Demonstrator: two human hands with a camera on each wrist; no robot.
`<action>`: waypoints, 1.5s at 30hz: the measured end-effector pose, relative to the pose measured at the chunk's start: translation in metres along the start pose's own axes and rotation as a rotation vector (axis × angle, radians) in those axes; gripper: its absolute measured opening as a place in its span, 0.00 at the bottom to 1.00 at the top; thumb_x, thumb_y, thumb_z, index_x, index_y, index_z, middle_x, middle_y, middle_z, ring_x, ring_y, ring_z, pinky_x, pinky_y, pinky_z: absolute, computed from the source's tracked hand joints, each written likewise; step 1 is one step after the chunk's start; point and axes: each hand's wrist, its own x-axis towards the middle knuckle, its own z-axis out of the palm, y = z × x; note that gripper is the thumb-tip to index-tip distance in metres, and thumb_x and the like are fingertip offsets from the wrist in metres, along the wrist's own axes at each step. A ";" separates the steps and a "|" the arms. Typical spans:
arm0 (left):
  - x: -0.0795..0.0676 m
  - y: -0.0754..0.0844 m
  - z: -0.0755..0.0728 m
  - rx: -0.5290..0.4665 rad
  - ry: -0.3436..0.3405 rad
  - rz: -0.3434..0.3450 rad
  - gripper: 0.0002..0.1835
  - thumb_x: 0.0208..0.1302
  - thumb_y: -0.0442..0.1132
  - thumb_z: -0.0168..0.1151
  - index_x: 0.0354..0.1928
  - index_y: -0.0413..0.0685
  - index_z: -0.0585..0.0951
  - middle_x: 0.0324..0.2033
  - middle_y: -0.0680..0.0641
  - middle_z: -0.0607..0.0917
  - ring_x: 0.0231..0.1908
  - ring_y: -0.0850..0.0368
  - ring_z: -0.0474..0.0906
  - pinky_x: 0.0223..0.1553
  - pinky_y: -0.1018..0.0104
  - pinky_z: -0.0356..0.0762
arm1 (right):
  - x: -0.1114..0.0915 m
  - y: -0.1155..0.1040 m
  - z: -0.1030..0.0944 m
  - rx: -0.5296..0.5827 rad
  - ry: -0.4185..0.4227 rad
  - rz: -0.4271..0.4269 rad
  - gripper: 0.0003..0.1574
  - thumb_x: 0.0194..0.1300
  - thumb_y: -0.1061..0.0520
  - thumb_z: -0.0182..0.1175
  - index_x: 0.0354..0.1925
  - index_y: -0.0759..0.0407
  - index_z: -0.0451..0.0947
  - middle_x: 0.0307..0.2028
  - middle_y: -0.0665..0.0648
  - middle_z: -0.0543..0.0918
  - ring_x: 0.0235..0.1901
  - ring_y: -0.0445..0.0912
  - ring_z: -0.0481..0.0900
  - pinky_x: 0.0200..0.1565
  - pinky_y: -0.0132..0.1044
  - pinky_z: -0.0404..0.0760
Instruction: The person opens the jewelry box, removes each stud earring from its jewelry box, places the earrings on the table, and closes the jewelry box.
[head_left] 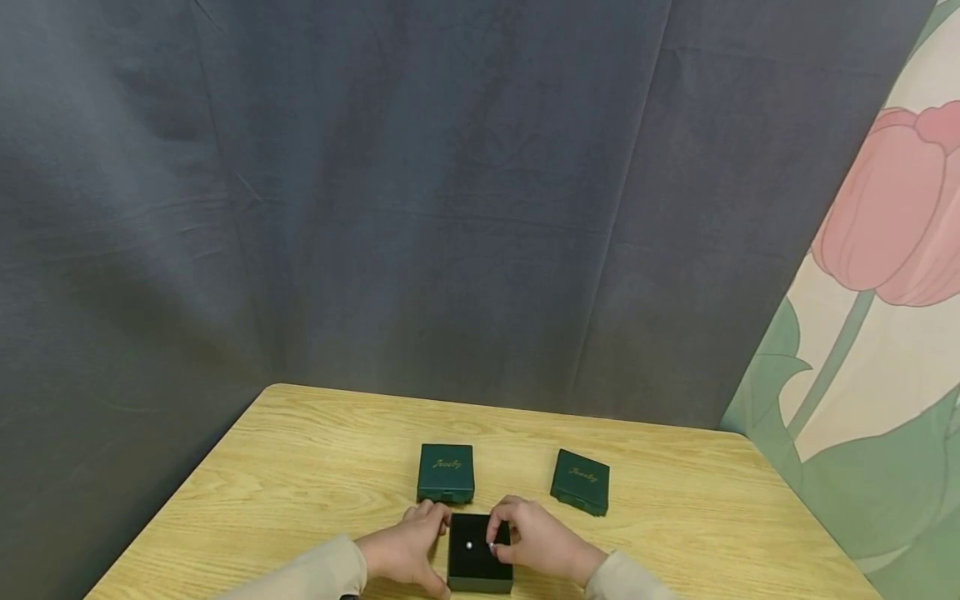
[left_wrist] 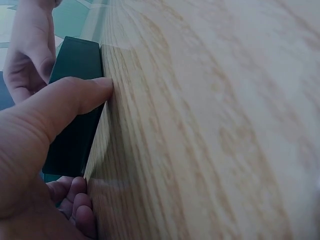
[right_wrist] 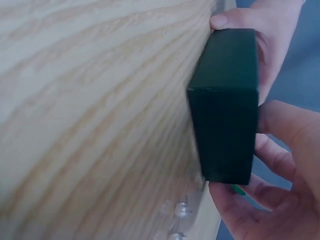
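Note:
An open dark green jewelry box [head_left: 480, 585] with a black insert sits at the table's near side. My left hand [head_left: 408, 546] holds its left side, thumb at the near corner and fingers at the far one. In the left wrist view, the thumb lies along the dark box wall [left_wrist: 75, 135]. Over the insert's right half, my right hand [head_left: 543, 542] pinches a tiny shiny stud earring [head_left: 492, 546] between thumb and index finger. Another pearl-like stud [head_left: 469, 545] sits in the insert to its left. The right wrist view shows the box's outer walls [right_wrist: 225, 135], which hide the insert.
Two closed green boxes with gold lettering stand farther back, one [head_left: 446, 473] behind the open box and one [head_left: 581, 482] to the right. Small silvery pieces [right_wrist: 182, 209] lie on the wood-grain table [head_left: 337, 433] beside the box. A grey curtain [head_left: 450, 208] hangs behind.

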 end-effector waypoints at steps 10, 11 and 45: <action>0.000 0.001 0.000 0.006 0.016 0.004 0.35 0.44 0.43 0.77 0.52 0.52 0.66 0.42 0.53 0.65 0.41 0.59 0.58 0.43 0.68 0.65 | -0.009 0.005 -0.031 0.142 0.073 -0.002 0.03 0.65 0.58 0.60 0.36 0.57 0.79 0.43 0.53 0.81 0.45 0.48 0.81 0.40 0.33 0.78; 0.000 0.001 0.000 0.008 0.017 0.003 0.35 0.45 0.43 0.77 0.53 0.52 0.66 0.42 0.53 0.65 0.41 0.59 0.58 0.44 0.68 0.65 | -0.010 0.008 -0.035 0.142 0.085 -0.004 0.04 0.66 0.58 0.60 0.37 0.58 0.79 0.42 0.55 0.81 0.45 0.49 0.81 0.41 0.32 0.77; 0.000 0.000 -0.001 0.019 -0.003 -0.001 0.34 0.46 0.44 0.76 0.53 0.53 0.66 0.42 0.53 0.65 0.42 0.59 0.59 0.45 0.67 0.66 | -0.017 0.045 -0.029 -0.007 0.040 0.033 0.05 0.58 0.65 0.66 0.30 0.56 0.80 0.36 0.51 0.74 0.33 0.37 0.71 0.36 0.31 0.74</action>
